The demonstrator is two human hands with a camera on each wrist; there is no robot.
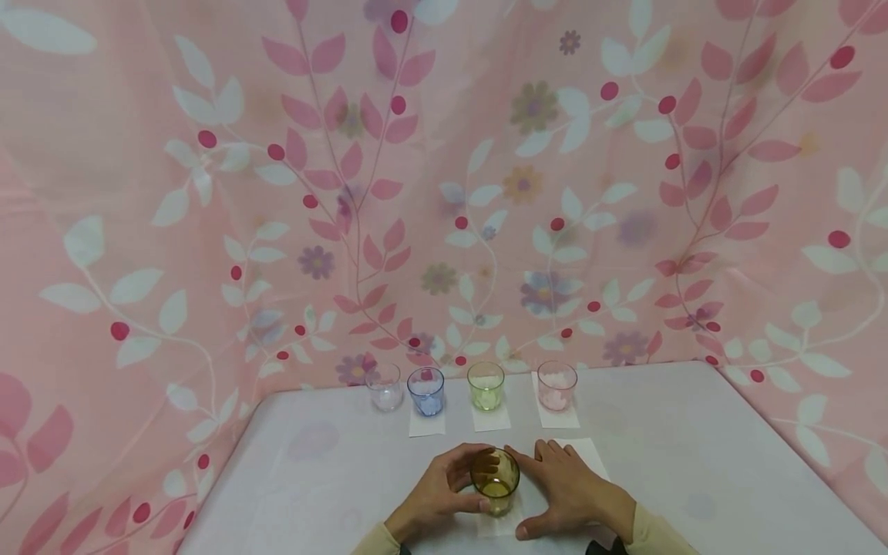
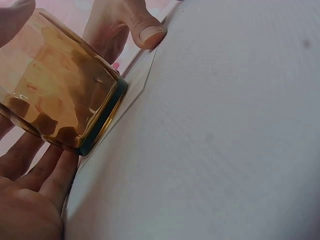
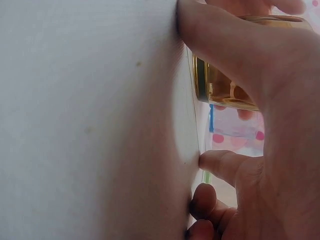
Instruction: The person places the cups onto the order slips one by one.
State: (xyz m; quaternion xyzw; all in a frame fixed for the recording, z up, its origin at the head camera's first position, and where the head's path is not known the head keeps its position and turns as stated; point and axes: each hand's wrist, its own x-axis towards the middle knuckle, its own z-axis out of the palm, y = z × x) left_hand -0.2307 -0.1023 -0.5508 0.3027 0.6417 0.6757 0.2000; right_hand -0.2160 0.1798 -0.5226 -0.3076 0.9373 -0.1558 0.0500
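Observation:
An amber glass (image 1: 496,489) stands over a white paper slip (image 1: 496,527) near the table's front. My left hand (image 1: 444,486) holds it from the left, thumb on the near side and fingers behind. Seen from the left wrist, the amber glass (image 2: 55,85) shows its thick base close over the paper slip (image 2: 140,90). On the right, my right hand (image 1: 572,489) spreads its fingers beside the glass. The right wrist view has that hand's thumb (image 3: 215,40) and fingertips down at the tabletop, with the amber glass (image 3: 227,90) partly hidden behind the thumb.
Along the back stand a clear glass (image 1: 385,389), a blue glass (image 1: 426,393), a green glass (image 1: 486,388) and a pink glass (image 1: 557,387). Paper slips lie under the blue, green and pink ones. Another paper slip (image 1: 588,455) lies beyond my right hand. A floral curtain (image 1: 444,177) hangs behind the table.

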